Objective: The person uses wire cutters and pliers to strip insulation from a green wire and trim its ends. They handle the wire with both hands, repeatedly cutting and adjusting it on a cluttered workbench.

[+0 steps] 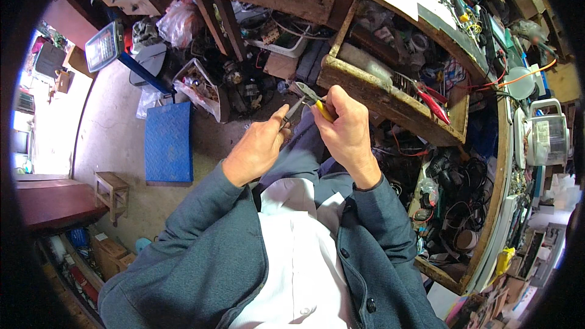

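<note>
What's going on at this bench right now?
A person is working with both hands over their lap, beside a cluttered bench. The right hand grips yellow-handled pliers; the left hand holds a slim grey piece close to the pliers' head. What that piece is, and whether the two touch, I can't tell. A drawer stands open in front, to the right, with a red-handled tool lying at its front edge.

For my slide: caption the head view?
Right hand with yellow-handled pliers, left hand with slim grey item, near open drawer.
</note>
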Available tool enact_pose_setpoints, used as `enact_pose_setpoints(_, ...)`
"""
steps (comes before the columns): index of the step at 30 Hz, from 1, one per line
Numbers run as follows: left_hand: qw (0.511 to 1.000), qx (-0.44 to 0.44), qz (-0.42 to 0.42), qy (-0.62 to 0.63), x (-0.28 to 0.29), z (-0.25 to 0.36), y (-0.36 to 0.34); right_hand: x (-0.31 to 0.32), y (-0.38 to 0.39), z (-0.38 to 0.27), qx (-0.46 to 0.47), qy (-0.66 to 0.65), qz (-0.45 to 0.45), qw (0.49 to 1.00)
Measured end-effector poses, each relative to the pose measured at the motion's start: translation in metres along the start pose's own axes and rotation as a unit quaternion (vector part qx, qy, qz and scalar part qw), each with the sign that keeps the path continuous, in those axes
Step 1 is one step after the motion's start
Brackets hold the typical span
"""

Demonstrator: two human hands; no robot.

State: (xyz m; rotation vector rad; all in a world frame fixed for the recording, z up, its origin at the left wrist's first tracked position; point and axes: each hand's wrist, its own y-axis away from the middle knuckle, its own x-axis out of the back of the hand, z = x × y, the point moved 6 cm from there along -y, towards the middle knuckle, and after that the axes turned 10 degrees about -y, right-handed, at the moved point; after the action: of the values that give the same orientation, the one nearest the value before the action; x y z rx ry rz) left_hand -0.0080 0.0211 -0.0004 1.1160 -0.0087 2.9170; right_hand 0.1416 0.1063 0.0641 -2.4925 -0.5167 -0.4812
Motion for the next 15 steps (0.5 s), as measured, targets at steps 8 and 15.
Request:
enact_pose_setpoints(8, 0.999, 0.008, -0.011, 0.043, 0.003, 0.005, -0.001, 0.001, 0.001, 0.002, -0.019, -0.01, -0.004, 1.0)
enact_pose_setpoints(15, 0.994, 0.074, -0.026, 0.07, 0.006, 0.015, -0.001, -0.002, 0.002, 0.002, -0.055, -0.071, -0.002, 0.996)
